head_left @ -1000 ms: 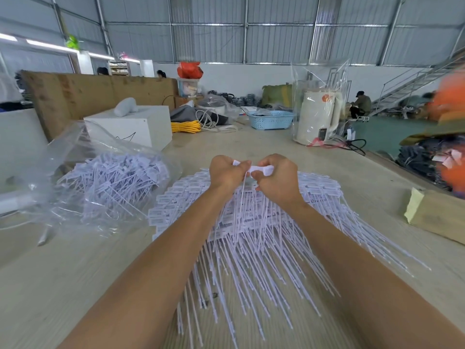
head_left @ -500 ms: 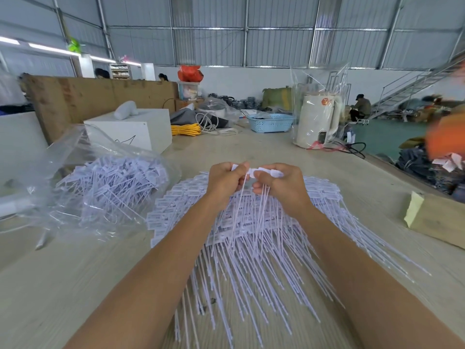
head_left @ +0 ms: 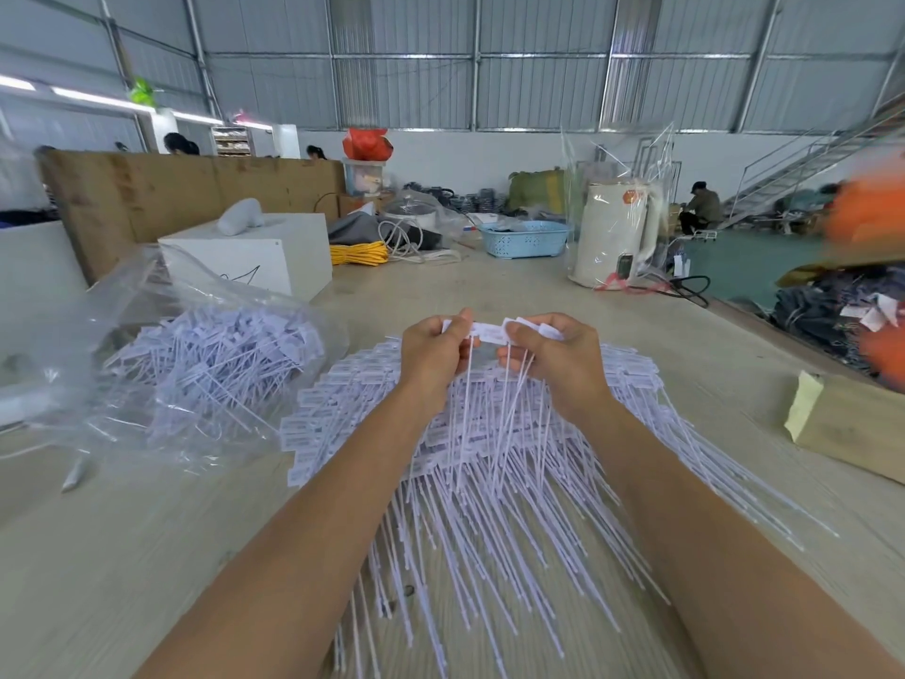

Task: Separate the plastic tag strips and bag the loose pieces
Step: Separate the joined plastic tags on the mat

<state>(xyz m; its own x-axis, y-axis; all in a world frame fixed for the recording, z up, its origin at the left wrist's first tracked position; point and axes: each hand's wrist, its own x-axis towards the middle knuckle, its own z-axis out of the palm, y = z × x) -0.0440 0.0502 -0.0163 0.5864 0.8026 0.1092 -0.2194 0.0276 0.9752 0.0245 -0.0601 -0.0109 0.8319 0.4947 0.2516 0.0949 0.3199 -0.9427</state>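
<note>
A strip of joined white plastic tags (head_left: 491, 332) is held up above the table between both hands, its thin tails hanging down. My left hand (head_left: 433, 352) pinches the strip's left end, and my right hand (head_left: 556, 357) grips the right part. Below them a big fanned heap of white tag strips (head_left: 489, 472) lies on the table, tails pointing toward me. At the left a clear plastic bag (head_left: 161, 365) lies open on its side with many loose tags (head_left: 215, 355) inside.
A white box (head_left: 254, 257) stands behind the bag, with a brown board wall further left. A cardboard box with a yellow flap (head_left: 847, 423) sits at the right table edge. A blue basket (head_left: 524, 239), yellow cord and a wrapped white kettle (head_left: 614, 237) stand at the back.
My hands have drawn slightly apart, so more of the tag strip shows between them. The hanging tails have spread with it.
</note>
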